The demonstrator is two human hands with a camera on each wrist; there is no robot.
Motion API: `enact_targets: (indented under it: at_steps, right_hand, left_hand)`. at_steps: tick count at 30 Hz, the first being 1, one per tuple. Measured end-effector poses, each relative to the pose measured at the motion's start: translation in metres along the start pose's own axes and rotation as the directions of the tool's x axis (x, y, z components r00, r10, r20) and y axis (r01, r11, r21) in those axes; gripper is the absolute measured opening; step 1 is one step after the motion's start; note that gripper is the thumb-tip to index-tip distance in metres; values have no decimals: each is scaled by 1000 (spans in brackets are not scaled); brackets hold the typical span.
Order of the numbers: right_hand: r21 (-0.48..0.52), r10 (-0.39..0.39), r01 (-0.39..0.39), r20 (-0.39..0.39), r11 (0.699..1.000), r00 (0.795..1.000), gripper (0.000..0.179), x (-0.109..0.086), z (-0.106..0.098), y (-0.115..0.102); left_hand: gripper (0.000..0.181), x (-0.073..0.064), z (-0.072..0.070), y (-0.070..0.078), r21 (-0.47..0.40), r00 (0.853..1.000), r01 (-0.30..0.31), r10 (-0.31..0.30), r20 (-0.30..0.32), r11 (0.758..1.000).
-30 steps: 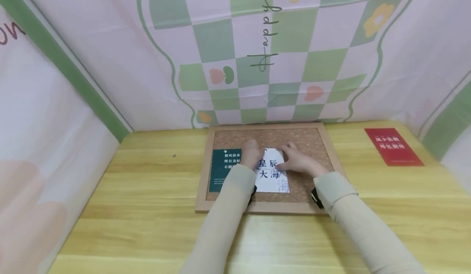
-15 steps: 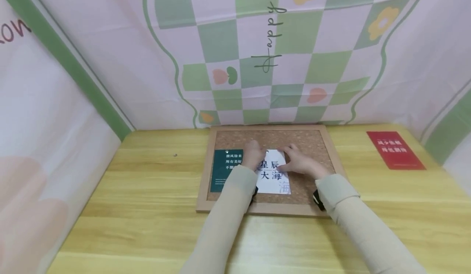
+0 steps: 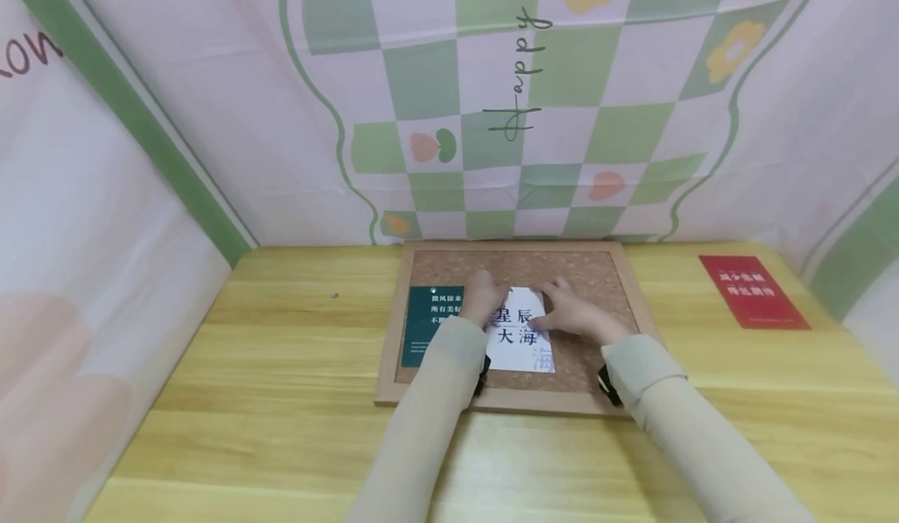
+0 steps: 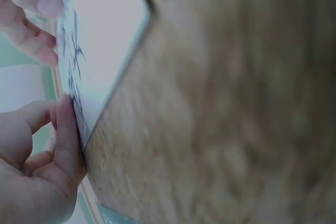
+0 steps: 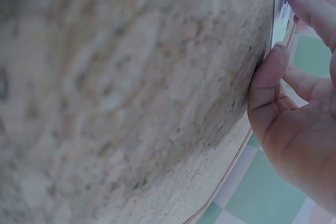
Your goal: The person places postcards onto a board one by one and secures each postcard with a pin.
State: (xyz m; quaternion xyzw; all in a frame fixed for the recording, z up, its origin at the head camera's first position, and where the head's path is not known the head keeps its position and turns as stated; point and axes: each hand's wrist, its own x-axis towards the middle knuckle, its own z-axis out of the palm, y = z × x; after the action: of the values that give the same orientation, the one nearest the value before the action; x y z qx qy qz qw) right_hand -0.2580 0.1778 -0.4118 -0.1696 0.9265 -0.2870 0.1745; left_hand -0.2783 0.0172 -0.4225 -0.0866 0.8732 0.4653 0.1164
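Observation:
In the head view a white card (image 3: 521, 347) with large dark characters lies on a cork board (image 3: 583, 265). My left hand (image 3: 482, 297) is at the card's upper left, and its forearm crosses a dark green card (image 3: 420, 324) beside it. In the left wrist view the curled left fingers (image 4: 65, 129) pinch at the card's edge; I cannot tell whether they hold a small pin too. My right hand (image 3: 572, 308) holds the card's upper right side. Its thumb (image 5: 310, 11) lies on the face, and a bent finger (image 5: 268, 80) sits at the edge.
A red card (image 3: 754, 293) lies on the wooden table (image 3: 281, 367), right of the board. A tiny dark speck (image 3: 335, 296) is on the left of the table. Behind the board hangs a checked green and white cloth (image 3: 492, 148).
The head view has shifted slightly. Both hands stay in nearly the same place on the white card, and the cards keep their places on the board.

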Motion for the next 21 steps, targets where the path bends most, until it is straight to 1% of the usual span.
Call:
enact_targets:
  at_steps: [3, 6, 8, 12, 13, 16, 19, 21]
  right_hand:
    - [2, 17, -18, 9, 1000, 1000, 75, 0, -1, -2]
    - [3, 28, -28, 14, 1000, 1000, 75, -1, -1, -3]
    - [1, 26, -26, 11, 1000, 1000, 74, 0, -1, -3]
    - [-21, 30, -30, 10, 999, 999, 74, 0, 0, -2]
    - [-24, 33, -33, 10, 999, 999, 74, 0, 0, -2]
    - [-35, 42, -41, 7, 999, 999, 75, 2, 1, -2]
    - [-38, 52, -52, 1, 998, 999, 76, 2, 1, -2]
    - [-36, 53, -53, -3, 998, 999, 76, 2, 1, -3]
  left_hand:
    - [35, -2, -2, 1, -19, 1000, -9, 9, -5, 1000]
    - [27, -6, -5, 4, -18, 1000, -23, 23, -5, 1000]
    - [23, -7, -8, 7, -21, 999, -45, 45, -8, 999]
    - [25, -9, -17, 11, -17, 996, -88, 88, -18, 996]
    - [25, -8, -20, 11, -6, 994, -104, 103, -26, 995]
    - [24, -6, -31, 10, 25, 990, -126, 127, -62, 992]
    - [23, -4, -42, 5, 30, 985, -137, 139, -99, 990]
    - [22, -3, -50, 2, 34, 979, -153, 156, -129, 988]
